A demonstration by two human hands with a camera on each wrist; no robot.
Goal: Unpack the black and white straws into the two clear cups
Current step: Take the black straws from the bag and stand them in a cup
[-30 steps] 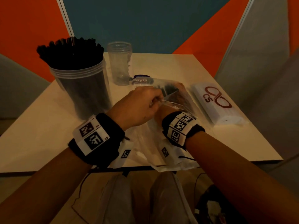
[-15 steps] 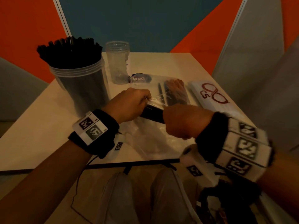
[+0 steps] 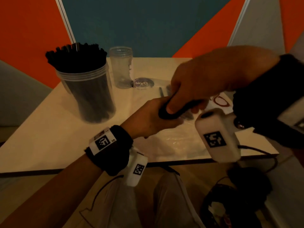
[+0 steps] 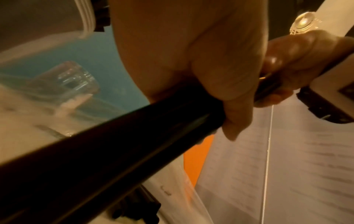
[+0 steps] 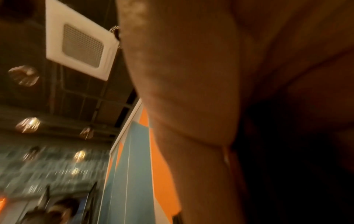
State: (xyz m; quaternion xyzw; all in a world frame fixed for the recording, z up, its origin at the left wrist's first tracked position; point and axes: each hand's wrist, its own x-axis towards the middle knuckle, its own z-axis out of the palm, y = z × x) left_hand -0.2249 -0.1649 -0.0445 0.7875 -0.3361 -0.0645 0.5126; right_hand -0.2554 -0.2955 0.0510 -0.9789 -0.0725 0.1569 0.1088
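Note:
A tall clear cup (image 3: 85,89) at the table's left is packed with black straws. Behind it stands a small clear cup (image 3: 121,66), empty. Over the table's middle my right hand (image 3: 177,102) grips a bundle of black straws (image 3: 164,113) from above, thumb across it. My left hand (image 3: 156,117) holds the bundle's near end; the left wrist view shows its fingers (image 4: 226,94) curled over the black bundle (image 4: 114,151). A clear plastic bag (image 3: 169,142) lies crumpled under both hands. In the right wrist view I see only my palm (image 5: 191,75) and a dark mass.
A white pack with a red logo (image 3: 220,102) lies at the right, mostly hidden by my right arm. A round dark label (image 3: 143,83) and loose black straws (image 3: 162,92) lie behind the hands. The table's front edge (image 3: 164,163) is near my wrists.
My right hand went from inside the bag to gripping the black bundle, then rose up and right with it. The left hand stayed low on the bundle's near end.

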